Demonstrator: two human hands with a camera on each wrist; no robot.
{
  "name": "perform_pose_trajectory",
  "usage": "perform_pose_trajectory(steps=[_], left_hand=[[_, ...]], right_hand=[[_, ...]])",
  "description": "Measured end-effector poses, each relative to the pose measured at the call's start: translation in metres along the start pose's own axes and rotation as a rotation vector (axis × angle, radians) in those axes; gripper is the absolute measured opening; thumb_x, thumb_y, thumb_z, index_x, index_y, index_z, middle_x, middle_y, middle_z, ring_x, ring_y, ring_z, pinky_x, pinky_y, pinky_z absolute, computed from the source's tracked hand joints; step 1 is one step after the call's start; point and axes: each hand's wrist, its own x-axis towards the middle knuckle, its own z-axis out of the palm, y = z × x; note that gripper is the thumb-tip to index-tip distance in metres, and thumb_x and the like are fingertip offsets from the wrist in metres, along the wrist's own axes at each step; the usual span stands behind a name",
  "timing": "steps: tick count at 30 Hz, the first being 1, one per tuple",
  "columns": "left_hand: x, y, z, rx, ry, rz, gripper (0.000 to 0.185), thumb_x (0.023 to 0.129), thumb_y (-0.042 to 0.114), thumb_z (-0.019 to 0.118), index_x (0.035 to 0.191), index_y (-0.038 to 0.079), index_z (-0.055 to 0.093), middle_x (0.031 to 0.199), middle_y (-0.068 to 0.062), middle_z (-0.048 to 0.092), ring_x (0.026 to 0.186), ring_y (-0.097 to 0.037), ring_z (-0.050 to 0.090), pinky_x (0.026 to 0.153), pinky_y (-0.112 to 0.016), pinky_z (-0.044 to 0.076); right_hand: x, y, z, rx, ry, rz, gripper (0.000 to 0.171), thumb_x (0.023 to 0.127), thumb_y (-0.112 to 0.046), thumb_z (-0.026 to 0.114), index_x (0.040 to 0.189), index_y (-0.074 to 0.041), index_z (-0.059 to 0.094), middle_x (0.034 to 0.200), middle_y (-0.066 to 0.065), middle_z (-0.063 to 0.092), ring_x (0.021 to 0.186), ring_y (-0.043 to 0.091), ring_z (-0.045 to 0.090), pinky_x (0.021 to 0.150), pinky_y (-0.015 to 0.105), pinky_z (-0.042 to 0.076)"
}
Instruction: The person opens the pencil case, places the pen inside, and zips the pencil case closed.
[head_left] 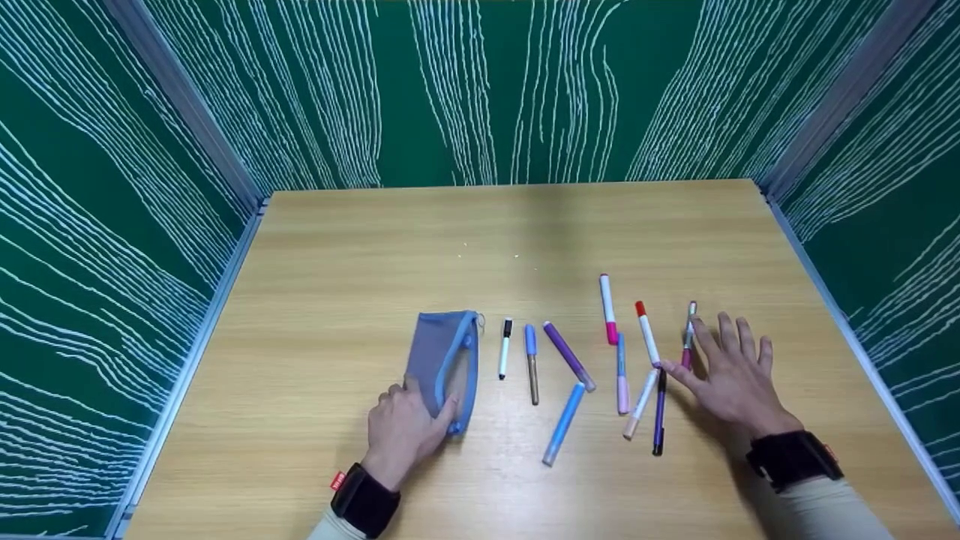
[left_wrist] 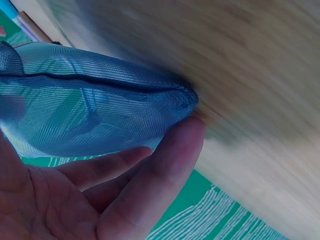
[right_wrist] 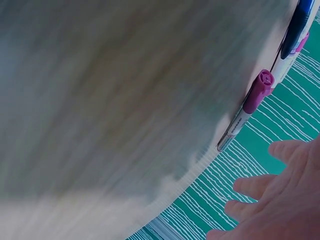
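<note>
A blue mesh zip pencil case (head_left: 435, 345) lies on the table left of the pens. My left hand (head_left: 405, 427) grips its near end, thumb at the zip edge and fingers over the mesh. The left wrist view shows the case (left_wrist: 100, 110) bulging beside the fingers (left_wrist: 160, 175). My right hand (head_left: 735, 382) hovers with fingers spread at the right of the pens, nearest a pen with a magenta cap (head_left: 688, 337). That pen (right_wrist: 247, 112) shows beyond the fingers in the right wrist view. Between the hands lie several more markers, including a purple marker (head_left: 570, 356) and a blue marker (head_left: 562, 424).
A white marker with a red cap (head_left: 646, 330) and one with a pink cap (head_left: 607, 307) lie farther back. A dark pen (head_left: 659, 412) lies near the right hand. Green, white-lined panels (head_left: 510, 90) enclose the wooden table (head_left: 337, 262) on three sides.
</note>
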Motion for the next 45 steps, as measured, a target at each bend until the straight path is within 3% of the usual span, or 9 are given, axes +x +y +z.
perform_pose_trajectory(steps=[9,17,23,32,45], left_hand=[[-0.001,0.007,0.003,-0.014,-0.029,-0.009,0.085,0.094,0.071,0.049,0.121,-0.009,0.060,0.088,-0.019,0.062,0.077,-0.031,0.064,0.067,-0.045,0.054],[-0.002,0.010,0.004,-0.033,-0.008,-0.002,0.084,0.093,0.071,0.050,0.117,-0.009,0.062,0.086,-0.019,0.062,0.075,-0.033,0.064,0.066,-0.045,0.054],[-0.002,0.010,0.006,-0.042,0.054,0.021,0.087,0.093,0.073,0.049,0.115,-0.010,0.062,0.083,-0.019,0.063,0.073,-0.033,0.066,0.063,-0.045,0.054],[-0.001,0.011,0.005,-0.032,0.035,0.022,0.092,0.093,0.073,0.048,0.122,-0.014,0.059,0.086,-0.021,0.063,0.073,-0.033,0.066,0.065,-0.044,0.055],[-0.001,0.011,0.006,-0.029,0.025,0.018,0.085,0.095,0.071,0.046,0.115,-0.011,0.061,0.084,-0.019,0.062,0.074,-0.032,0.065,0.064,-0.044,0.053]], right_hand=[[0.000,0.001,0.003,-0.003,-0.005,0.002,0.098,0.094,-0.066,0.058,0.164,-0.011,0.017,0.162,0.038,0.005,0.150,0.055,-0.008,0.111,0.067,-0.023],[0.001,-0.001,0.003,0.005,-0.001,0.001,0.098,0.095,-0.067,0.057,0.164,-0.011,0.017,0.162,0.038,0.007,0.150,0.056,-0.007,0.111,0.067,-0.022],[0.000,-0.006,-0.002,0.020,0.014,-0.036,0.096,0.095,-0.063,0.059,0.164,-0.011,0.019,0.161,0.038,0.010,0.150,0.056,-0.006,0.111,0.070,-0.020],[0.003,-0.021,-0.006,0.019,0.009,-0.059,0.094,0.095,-0.064,0.059,0.164,-0.012,0.020,0.162,0.036,0.010,0.151,0.055,-0.005,0.112,0.069,-0.019],[0.010,-0.049,-0.003,0.018,0.003,-0.110,0.096,0.094,-0.067,0.059,0.162,-0.009,0.025,0.164,0.033,0.010,0.153,0.051,-0.001,0.114,0.070,-0.014]])
